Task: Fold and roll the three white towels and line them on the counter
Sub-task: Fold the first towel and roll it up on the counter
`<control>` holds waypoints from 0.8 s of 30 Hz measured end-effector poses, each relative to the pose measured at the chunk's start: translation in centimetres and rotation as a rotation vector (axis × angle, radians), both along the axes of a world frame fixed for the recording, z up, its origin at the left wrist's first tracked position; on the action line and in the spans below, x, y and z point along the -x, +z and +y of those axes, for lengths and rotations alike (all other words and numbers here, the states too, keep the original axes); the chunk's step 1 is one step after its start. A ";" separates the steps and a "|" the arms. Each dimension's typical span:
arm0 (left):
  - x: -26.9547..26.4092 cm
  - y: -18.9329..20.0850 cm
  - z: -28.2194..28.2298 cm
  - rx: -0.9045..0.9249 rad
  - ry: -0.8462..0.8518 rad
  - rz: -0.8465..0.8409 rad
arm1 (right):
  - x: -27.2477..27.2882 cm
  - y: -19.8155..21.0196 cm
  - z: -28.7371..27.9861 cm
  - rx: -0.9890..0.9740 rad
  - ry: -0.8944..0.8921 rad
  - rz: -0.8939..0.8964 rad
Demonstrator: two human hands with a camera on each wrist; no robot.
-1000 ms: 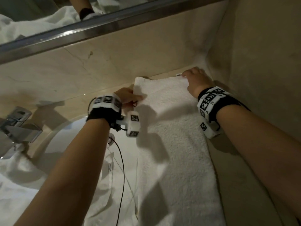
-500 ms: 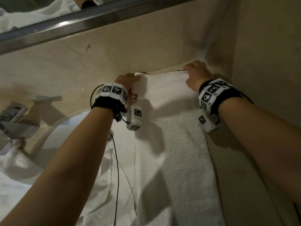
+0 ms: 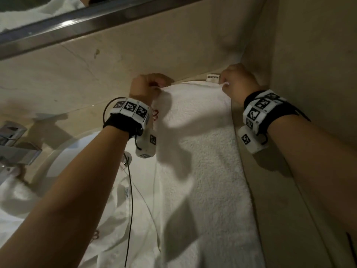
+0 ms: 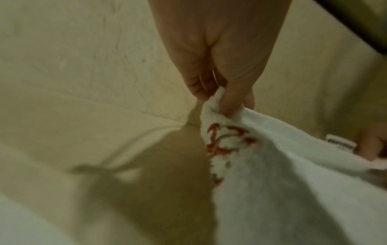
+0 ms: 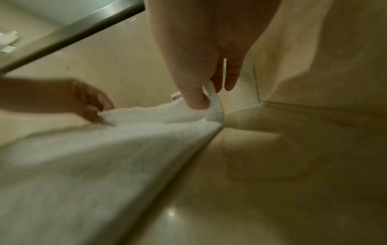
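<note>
here, a long white towel (image 3: 202, 171) lies lengthwise on the beige counter (image 3: 280, 200), running from about 6 o'clock in the head view up toward 12 o'clock, where its far end meets the back wall (image 3: 154, 45). the left hand (image 3: 144, 88) pinches the far left corner, at about 11 o'clock from the towel's middle; the left wrist view shows the thumb (image 4: 232, 99) pressed on top of the cloth with the other fingers curled under it, and the corner bunched between them. just below that grip there is red stitching (image 4: 226, 142) on the towel. the right hand (image 3: 239, 84) pinches the far right corner, at about 1 o'clock, close to the side wall (image 3: 309, 55); the right wrist view shows the thumb (image 5: 194, 96) and a finger closed on a small fold of cloth, while two other fingers hang down straighter behind it. the far edge looks lifted a little off the counter between the two grips. a small white label (image 3: 212, 77) sticks up from that edge, just left of the right hand. at 9 o'clock sits a round sink (image 3: 63, 161) with a metal tap (image 3: 13, 144) beside it, and more white cloth (image 3: 119, 219) lies crumpled at about 7 o'clock, touching the long towel's left edge. a mirror (image 3: 38, 12) with a metal frame runs along the top.
</note>
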State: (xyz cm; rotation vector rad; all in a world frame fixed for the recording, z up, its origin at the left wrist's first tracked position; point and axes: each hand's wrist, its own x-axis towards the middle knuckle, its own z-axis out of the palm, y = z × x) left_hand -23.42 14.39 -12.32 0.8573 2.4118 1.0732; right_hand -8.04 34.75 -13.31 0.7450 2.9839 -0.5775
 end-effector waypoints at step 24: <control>-0.2 -1.3 -0.8 0.669 -0.296 0.273 | -1.1 -0.1 -1.7 -0.119 0.086 -0.236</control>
